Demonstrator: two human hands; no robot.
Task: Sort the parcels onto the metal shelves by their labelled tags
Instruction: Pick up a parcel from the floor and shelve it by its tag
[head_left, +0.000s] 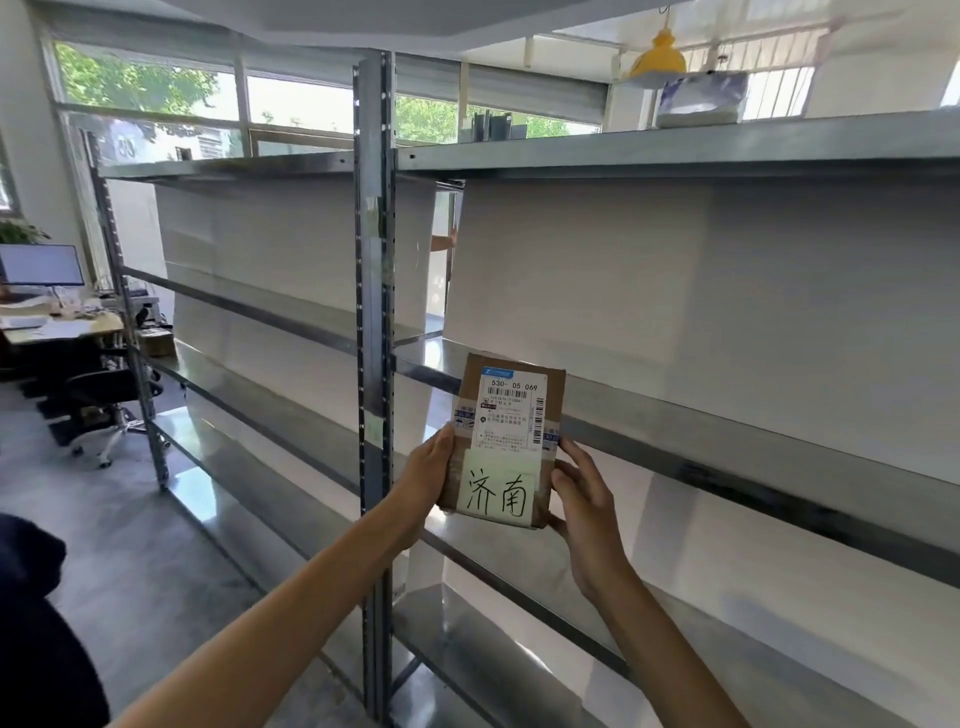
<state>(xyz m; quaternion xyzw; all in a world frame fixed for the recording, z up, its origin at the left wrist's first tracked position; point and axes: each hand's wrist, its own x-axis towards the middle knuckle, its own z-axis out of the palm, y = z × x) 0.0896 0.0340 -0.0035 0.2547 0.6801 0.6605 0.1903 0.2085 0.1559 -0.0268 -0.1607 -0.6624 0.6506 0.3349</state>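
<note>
Both bare forearms reach up, and the left hand (423, 483) wraps the left edge of a small brown cardboard parcel (470, 387) while the right hand (587, 499) clasps its right edge, thumb on the front. The parcel is held upright in the air, facing the camera, with a white printed shipping label (511, 410) above a pale yellow handwritten note (496, 491). It's just right of the upright post, in front of the grey metal shelves (727, 431). Far left: a desk monitor (41, 265) and a black office chair (104, 395).
</note>
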